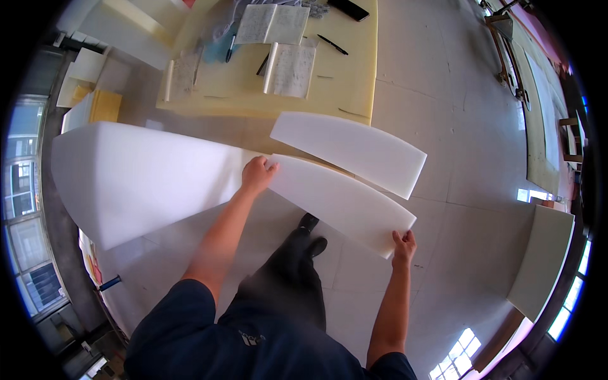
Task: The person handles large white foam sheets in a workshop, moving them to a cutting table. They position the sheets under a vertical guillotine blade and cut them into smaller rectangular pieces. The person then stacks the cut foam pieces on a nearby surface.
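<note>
A long white foam slab [335,196] with a curved far edge stretches between my hands at waist height. My left hand [258,175] grips its left end, thumb on top. At the right end, my right hand [404,246] pinches the near corner, with the fingers partly hidden under the slab. Just beyond lies a second white foam slab [348,145] of similar shape, its left part at the edge of the yellow table. To the left of my left hand is a big white foam block [152,177], its narrow end near the held slab.
Ahead, the yellow foam-topped table [342,82] bears open notebooks [291,69], pens and a dark phone [349,9]. More foam blocks [104,106] stand at the far left. A pale panel [541,259] leans at the right, near a long workbench [538,114]. Tiled floor lies below.
</note>
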Available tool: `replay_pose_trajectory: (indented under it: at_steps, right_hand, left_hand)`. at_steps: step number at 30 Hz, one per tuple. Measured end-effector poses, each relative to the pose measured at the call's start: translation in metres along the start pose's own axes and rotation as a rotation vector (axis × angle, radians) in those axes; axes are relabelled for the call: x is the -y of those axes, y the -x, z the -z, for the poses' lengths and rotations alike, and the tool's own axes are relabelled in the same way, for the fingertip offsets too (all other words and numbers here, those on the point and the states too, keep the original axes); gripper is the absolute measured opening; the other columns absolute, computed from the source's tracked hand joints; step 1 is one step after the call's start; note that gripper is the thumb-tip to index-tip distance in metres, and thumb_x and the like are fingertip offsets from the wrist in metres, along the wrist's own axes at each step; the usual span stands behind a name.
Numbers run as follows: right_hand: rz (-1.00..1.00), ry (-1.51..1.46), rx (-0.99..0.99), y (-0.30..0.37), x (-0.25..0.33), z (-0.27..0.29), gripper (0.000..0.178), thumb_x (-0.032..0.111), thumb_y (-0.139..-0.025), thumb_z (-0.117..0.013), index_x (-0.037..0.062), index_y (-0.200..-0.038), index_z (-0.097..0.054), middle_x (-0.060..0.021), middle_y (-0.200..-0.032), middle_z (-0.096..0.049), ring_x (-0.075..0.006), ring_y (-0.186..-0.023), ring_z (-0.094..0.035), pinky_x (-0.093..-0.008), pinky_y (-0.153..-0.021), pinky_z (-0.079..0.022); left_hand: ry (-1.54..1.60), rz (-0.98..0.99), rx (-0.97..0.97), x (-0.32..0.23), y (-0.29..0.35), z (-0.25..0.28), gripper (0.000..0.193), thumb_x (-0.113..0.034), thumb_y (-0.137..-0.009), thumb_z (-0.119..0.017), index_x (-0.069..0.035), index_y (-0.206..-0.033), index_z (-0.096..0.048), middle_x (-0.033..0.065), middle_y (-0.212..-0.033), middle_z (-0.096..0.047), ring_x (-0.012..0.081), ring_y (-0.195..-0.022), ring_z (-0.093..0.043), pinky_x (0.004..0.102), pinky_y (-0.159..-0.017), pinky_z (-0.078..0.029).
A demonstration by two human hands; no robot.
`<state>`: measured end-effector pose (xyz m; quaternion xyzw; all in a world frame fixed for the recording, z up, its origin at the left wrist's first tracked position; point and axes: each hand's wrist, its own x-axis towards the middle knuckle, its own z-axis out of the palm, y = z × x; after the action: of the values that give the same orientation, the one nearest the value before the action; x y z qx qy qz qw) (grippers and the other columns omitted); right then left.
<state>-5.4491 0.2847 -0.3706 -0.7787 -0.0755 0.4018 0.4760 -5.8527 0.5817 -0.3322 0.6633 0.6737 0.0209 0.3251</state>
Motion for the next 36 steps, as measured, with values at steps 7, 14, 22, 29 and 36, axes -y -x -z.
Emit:
replay_pose_trajectory:
  at_steps: [7,14,22,29,36]
  right_hand:
    - [0.015,0.098,-0.105,-0.022,-0.011,-0.052,0.050,-0.006,-0.081,-0.062,-0.0021,-0.129,-0.048,-0.0098,-0.108,-0.062,-0.0202,-0.094,-0.060,-0.0301,-0.083,-0.048]
    - [0.009,0.288,-0.100,0.010,0.028,-0.066,0.042,-0.003,-0.080,-0.063,-0.0014,-0.121,-0.053,-0.0102,-0.105,-0.063,-0.0203,-0.089,-0.061,-0.0327,-0.078,-0.049]
    - [0.075,0.429,-0.079,0.003,0.021,-0.066,0.045,0.002,-0.079,-0.067,-0.0024,-0.123,-0.054,-0.0107,-0.096,-0.065,-0.0181,-0.085,-0.061,-0.0330,-0.075,-0.049]
    - [0.141,0.489,-0.110,-0.003,0.019,-0.065,0.042,0.004,-0.079,-0.068,0.0014,-0.120,-0.057,-0.0098,-0.093,-0.066,-0.0183,-0.080,-0.062,-0.0331,-0.072,-0.049]
    - [0.104,0.675,-0.122,-0.006,0.015,-0.070,0.059,0.019,-0.076,-0.070,0.0036,-0.130,-0.050,-0.0172,-0.108,-0.065,-0.0327,-0.098,-0.063,-0.0411,-0.085,-0.049]
  left_hand:
    - [-0.093,0.092,-0.251,0.005,-0.021,-0.029,0.042,-0.036,-0.082,-0.064,-0.005,-0.109,-0.056,0.0162,-0.108,-0.061,0.0347,-0.105,-0.056,0.0466,-0.088,-0.046]
    - [0.045,0.165,-0.297,0.004,-0.016,-0.032,0.043,-0.032,-0.084,-0.064,-0.006,-0.117,-0.053,0.0159,-0.109,-0.062,0.0340,-0.105,-0.058,0.0449,-0.087,-0.047]
    - [0.002,0.174,-0.298,0.018,-0.020,-0.037,0.042,-0.032,-0.085,-0.064,-0.009,-0.118,-0.053,0.0155,-0.109,-0.062,0.0339,-0.104,-0.058,0.0448,-0.086,-0.047]
    - [0.009,0.205,-0.266,0.012,-0.013,-0.035,0.042,-0.032,-0.086,-0.062,-0.008,-0.119,-0.052,0.0156,-0.110,-0.062,0.0338,-0.105,-0.058,0.0453,-0.086,-0.047]
    - [-0.018,0.194,-0.278,0.017,-0.021,-0.033,0.036,-0.032,-0.086,-0.062,-0.005,-0.110,-0.053,0.0172,-0.105,-0.062,0.0354,-0.102,-0.058,0.0468,-0.085,-0.047]
